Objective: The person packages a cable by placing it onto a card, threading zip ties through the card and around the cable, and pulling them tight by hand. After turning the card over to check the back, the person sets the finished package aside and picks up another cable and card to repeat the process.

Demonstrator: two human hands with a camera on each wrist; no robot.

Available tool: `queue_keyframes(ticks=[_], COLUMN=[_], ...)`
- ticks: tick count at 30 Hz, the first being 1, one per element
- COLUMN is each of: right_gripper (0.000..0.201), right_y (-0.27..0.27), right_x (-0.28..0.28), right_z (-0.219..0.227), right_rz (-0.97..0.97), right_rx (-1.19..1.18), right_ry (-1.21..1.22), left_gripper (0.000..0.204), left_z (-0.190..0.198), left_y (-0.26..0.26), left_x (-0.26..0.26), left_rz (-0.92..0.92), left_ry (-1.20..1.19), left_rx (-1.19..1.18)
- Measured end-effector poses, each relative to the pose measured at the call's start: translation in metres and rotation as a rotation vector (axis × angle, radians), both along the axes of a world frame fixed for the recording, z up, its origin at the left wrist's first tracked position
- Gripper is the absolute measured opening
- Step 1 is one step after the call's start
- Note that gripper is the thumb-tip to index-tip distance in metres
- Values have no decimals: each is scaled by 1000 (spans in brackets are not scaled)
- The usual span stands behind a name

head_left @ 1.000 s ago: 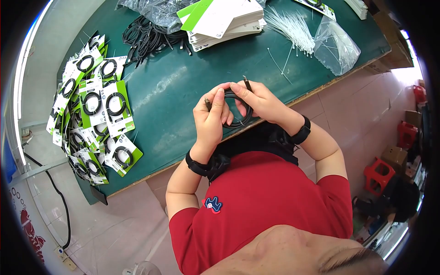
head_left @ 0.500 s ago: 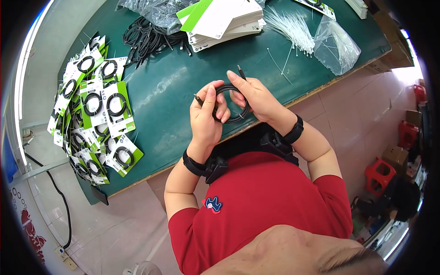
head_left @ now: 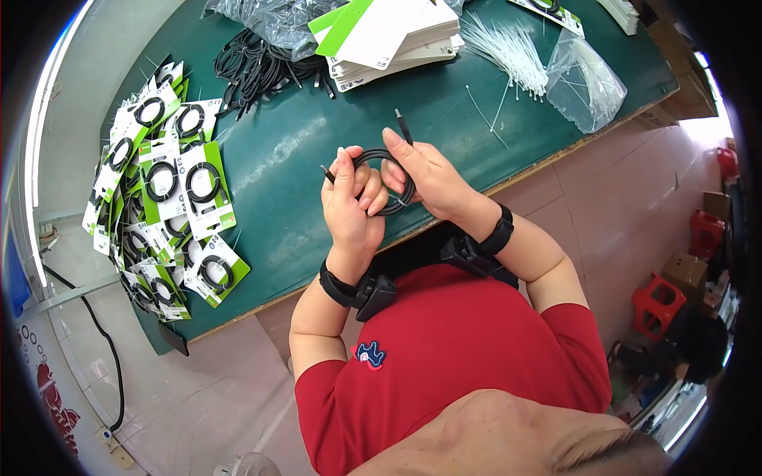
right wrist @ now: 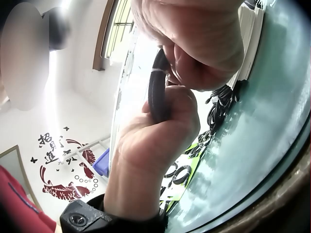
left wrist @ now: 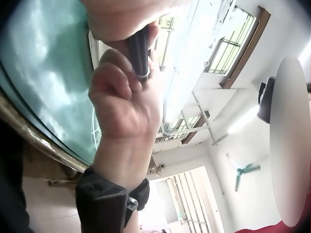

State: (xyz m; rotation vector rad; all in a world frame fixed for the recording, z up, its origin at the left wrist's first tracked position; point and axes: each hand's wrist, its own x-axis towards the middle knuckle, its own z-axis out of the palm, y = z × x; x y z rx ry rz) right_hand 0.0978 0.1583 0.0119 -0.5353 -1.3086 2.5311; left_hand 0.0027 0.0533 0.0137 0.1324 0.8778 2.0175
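A coiled black cable is held up between my two hands over the table's near edge. My left hand grips its left side, thumb up and fingers curled round the loops. On the other side my right hand grips the coil with its thumb along the top. One plug end sticks up past the right thumb; the other plug end pokes out beside the left thumb. A thin white tie circles the coil in the left wrist view. From the right wrist, the coil shows edge-on.
Carded cables lie heaped on the green table at left. Farther back are loose black cables, a stack of cards, white zip ties and a clear bag. A red stool stands at right.
Both hands have shifted left with the coil, the right one also slightly up. The right thumb has lifted and straightened, and the coil is turned a little. Things on the table stay put.
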Motion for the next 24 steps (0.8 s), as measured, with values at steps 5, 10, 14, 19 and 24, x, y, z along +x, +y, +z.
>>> queue_keyframes(ticks=[5,10,14,19,24], right_gripper=[62,62,61,61,57], right_y=[8,9,11,3,0], right_x=[2,7,12,12,9], right_z=[-3,-4,-8,-3,-3], right_rz=[29,60,124,100,154], right_rx=[-26,-20,-5,112,55], right_ry=[-112,-180,-227,-233,-195], left_gripper=[32,34,34,33,31], left_z=[1,-7,-6,-10,-20], left_y=[-5,-10,-15,-20,-24], left_x=[-6,-10,-9,-5,-6], left_rz=[-84,-172,-252,-258,-207], left_ry=[15,63,100,116,-6], left_rx=[-1,-50,-65,-30,-16])
